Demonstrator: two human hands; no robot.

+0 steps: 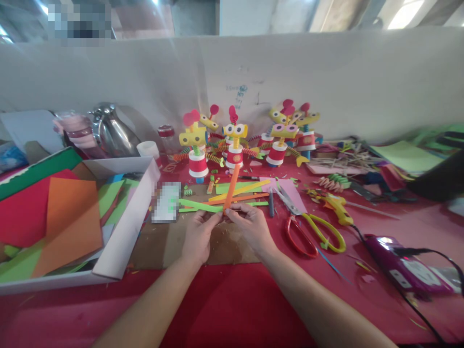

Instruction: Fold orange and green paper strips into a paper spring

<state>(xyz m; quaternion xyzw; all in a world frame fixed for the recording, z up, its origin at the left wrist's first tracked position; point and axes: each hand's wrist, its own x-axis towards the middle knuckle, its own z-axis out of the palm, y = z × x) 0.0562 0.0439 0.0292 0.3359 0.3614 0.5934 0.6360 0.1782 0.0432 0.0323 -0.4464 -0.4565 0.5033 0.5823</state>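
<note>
Both my hands meet over a brown cardboard sheet [163, 244] at the table's middle. My left hand [198, 237] and my right hand [251, 228] pinch the near ends of an orange paper strip [231, 188] and a green paper strip [194, 205]. The orange strip points away from me, the green one runs to the left. More green, yellow and orange strips [241, 193] lie just beyond my fingers. Behind them stand several paper-cup figures [234, 145] with yellow heads and spring arms.
A white box [125, 232] of coloured paper sheets sits on the left. Red-handled scissors [295, 227] and yellow-handled scissors [324, 232] lie right of my hands, with a yellow glue gun [337, 208] and a purple power strip [402, 268] further right. A steel jug [110, 128] stands at the back left.
</note>
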